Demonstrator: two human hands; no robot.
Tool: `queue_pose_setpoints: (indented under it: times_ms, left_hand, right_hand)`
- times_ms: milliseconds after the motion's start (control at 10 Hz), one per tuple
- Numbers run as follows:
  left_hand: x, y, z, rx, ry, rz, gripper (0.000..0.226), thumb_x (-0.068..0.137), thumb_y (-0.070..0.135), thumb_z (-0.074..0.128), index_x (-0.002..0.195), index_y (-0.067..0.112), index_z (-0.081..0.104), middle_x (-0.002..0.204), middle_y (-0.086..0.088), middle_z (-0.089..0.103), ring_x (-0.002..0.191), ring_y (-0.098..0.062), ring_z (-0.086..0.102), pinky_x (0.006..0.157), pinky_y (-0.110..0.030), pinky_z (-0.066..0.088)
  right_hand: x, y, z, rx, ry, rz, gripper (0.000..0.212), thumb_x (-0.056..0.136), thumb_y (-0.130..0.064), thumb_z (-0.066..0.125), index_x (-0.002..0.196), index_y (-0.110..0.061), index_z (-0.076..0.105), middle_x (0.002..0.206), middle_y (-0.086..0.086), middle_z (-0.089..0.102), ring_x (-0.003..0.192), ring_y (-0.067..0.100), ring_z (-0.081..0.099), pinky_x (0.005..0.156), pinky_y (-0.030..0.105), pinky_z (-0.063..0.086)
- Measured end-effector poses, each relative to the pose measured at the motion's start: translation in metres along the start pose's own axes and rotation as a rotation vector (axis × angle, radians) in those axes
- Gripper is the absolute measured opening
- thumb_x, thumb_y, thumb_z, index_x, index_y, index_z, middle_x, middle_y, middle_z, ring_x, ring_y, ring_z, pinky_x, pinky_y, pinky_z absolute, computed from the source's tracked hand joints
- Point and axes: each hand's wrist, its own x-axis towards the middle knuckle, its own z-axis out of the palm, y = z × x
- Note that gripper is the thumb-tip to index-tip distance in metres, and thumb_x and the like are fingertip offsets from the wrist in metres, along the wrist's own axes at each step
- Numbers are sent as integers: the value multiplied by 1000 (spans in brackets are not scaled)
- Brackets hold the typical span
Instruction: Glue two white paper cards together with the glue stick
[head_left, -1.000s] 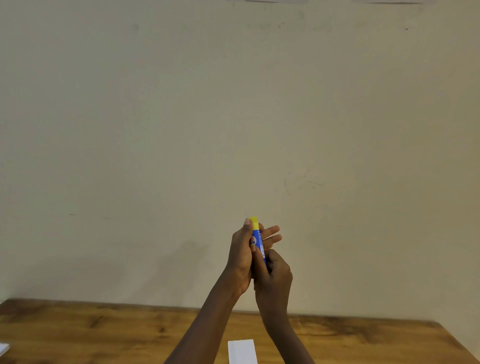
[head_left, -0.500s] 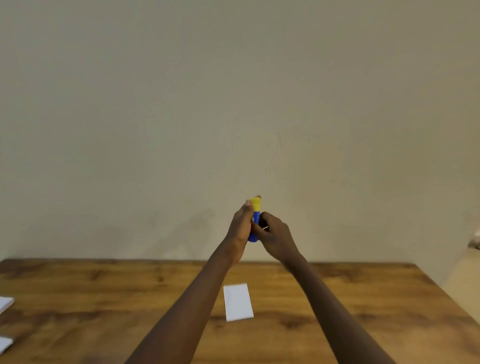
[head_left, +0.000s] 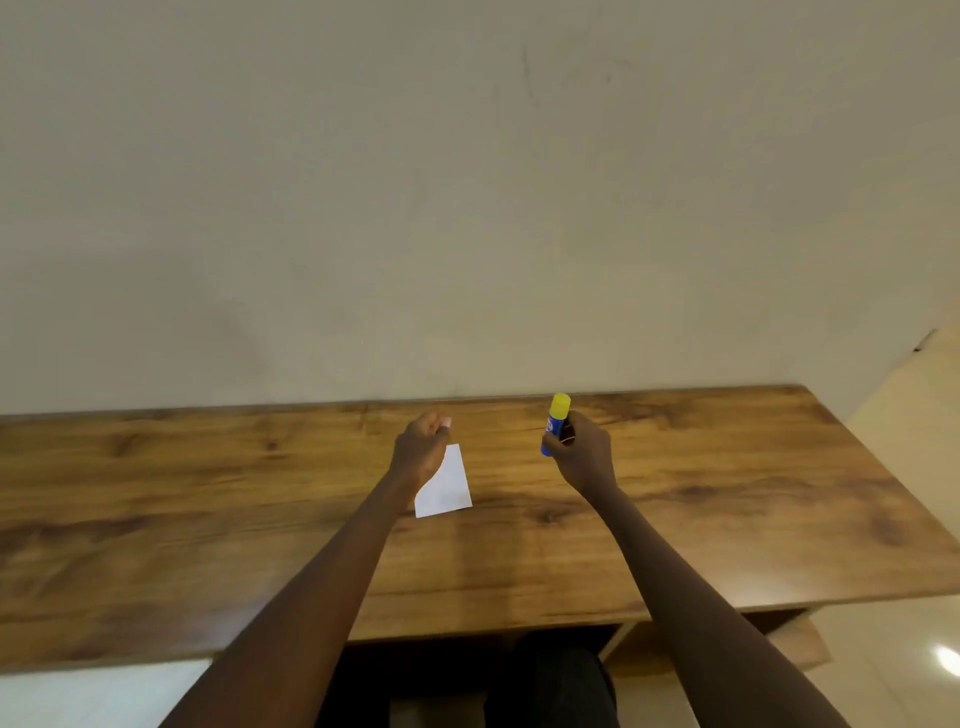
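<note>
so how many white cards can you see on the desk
1. The white card lies on the wooden desk, partly under the left hand. A second card may be out of frame.

The left hand (head_left: 422, 447) covers the white card's (head_left: 447, 491) upper-left corner, and its fingertips smear with blur. The right hand (head_left: 582, 457) wraps the glue stick's (head_left: 555, 423) lower body; the label is too small to read. The counter's (head_left: 156, 493) left and right ends are cut off by the picture's edges.
</note>
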Motion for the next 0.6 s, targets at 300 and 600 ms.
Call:
queue_pose_setpoints:
  times_ms: [300,600]
  left_hand:
    - [23,-53,19,197,-6,-102,43,95,18,39,137,10,34,147,-12,36,132,-28,37,105,-34,33]
    - [29,-70,26,193,63,-151,47,92,10,45,137,11,33,145,-13,39,129,-31,41,101,-38,40]
  right_hand:
    - [8,61,21,-48,8,140,26,80,-5,59,103,1,49,92,26,64,83,40,59,72,50,47]
    - [8,77,29,-5,-8,151,39,75,2,62,110,0,45,99,23,62,87,36,60,72,45,49]
